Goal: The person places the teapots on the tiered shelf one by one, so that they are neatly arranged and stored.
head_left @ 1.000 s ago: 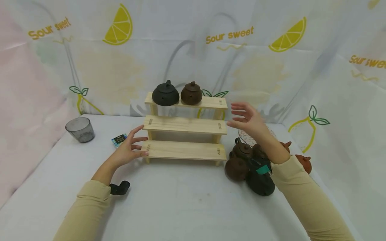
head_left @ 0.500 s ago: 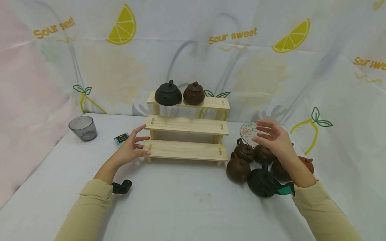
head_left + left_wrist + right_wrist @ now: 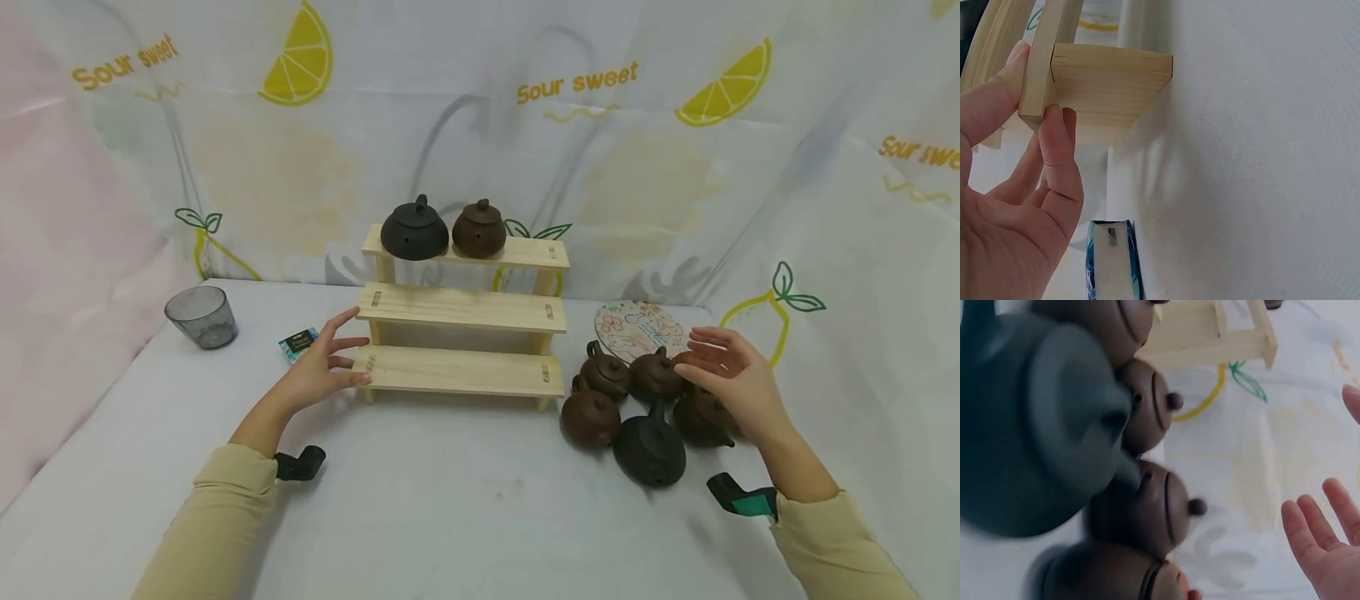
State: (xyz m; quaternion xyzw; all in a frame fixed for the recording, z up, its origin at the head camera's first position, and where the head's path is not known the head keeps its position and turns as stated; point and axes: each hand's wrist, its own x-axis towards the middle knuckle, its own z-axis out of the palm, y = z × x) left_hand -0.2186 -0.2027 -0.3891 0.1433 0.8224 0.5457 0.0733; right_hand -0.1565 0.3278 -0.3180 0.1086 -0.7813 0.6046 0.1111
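A three-step wooden stand (image 3: 461, 369) stands at the middle of the table, a black teapot (image 3: 415, 232) and a brown teapot (image 3: 479, 231) side by side on its top step. My left hand (image 3: 315, 379) pinches the left end of the lowest step; the left wrist view has the thumb on one face of the board (image 3: 1040, 75) and fingers on the other. At right, my right hand (image 3: 738, 383), holding nothing, hovers over a brown teapot (image 3: 703, 417) and partly covers it. Around it sit a black teapot (image 3: 649, 450) and several brown teapots (image 3: 590, 418).
A grey glass cup (image 3: 201, 318) stands at the back left, with a small blue-and-black packet (image 3: 298, 343) beyond my left hand. A round patterned mat (image 3: 637, 327) lies behind the teapots. A lemon-print cloth (image 3: 465, 125) hangs behind the table.
My right hand has moved from beside the stand's top step, down and rightward, to above the teapots. My left hand keeps its place on the lowest step.
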